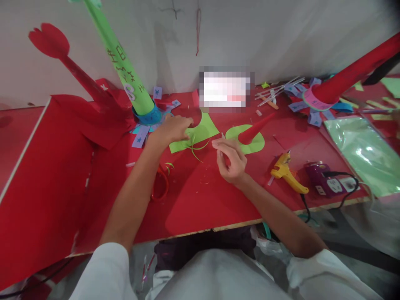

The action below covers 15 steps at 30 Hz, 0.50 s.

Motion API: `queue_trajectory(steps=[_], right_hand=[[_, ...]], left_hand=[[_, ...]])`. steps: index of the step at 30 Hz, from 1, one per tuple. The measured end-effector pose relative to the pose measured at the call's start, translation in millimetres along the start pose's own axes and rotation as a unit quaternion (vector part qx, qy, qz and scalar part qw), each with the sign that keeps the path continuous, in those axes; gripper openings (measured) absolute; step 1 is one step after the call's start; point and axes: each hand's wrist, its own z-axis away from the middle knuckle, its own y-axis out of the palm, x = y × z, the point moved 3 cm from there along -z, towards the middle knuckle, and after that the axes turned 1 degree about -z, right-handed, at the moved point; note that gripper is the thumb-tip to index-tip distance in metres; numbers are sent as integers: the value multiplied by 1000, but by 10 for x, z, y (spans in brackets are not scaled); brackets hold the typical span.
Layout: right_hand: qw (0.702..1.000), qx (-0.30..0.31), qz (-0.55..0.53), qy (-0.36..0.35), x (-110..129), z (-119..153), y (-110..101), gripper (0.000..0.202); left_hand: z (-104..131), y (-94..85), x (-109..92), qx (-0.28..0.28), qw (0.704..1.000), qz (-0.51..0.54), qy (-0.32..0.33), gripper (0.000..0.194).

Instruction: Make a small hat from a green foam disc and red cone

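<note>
My left hand (175, 128) reaches over a green paper sheet (207, 126), its bent fingers apart. Thin curled green paper strips (196, 148) lie just below its fingertips. My right hand (230, 159) is closed in a pinch above the red table; what it holds, if anything, is too small to make out. Just beyond it lies a green paper oval (255, 142) with a red paper cone (251, 131) on it. Red-handled scissors (160, 187) rest beside my left forearm, which partly hides them.
A yellow glue gun (286, 171) and a purple power socket (325, 179) with cords sit at right. A tall green paper tube (131, 79) leans at left beside red paper pieces (90, 89). Clear sticks (278, 91) lie near the wall; a clear plastic sleeve (364, 152) is far right.
</note>
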Motion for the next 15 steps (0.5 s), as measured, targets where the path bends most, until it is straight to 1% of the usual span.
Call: queue_trajectory(steps=[2,4,6,8,10,13,15], right_hand=[[1000,0,-4,12,-19,-17,-3,45],[999,-2,-8,39,-57,-23,-19,38],[997,3,-8,76,-104,-17,-33,32],[994,16,-10,106,-144,-10,-35,31],[992,31,-17,124,-169,-12,-28,31],[987,48,-31,151,-185,-24,-10,28],[981,49,-42,184,-198,-22,11,23]], left_hand=[[52,-93,-35,-18,1000,-5,3,31],[141,-252,-95,-68,998,-12,6,24],[257,-435,-176,-107,994,-11,0,21],[380,-610,-265,-138,990,-5,-4,22],[490,-756,-326,-170,985,8,-19,19],[603,-881,-351,-211,974,65,-44,11],[632,-890,-366,-237,961,142,-21,6]])
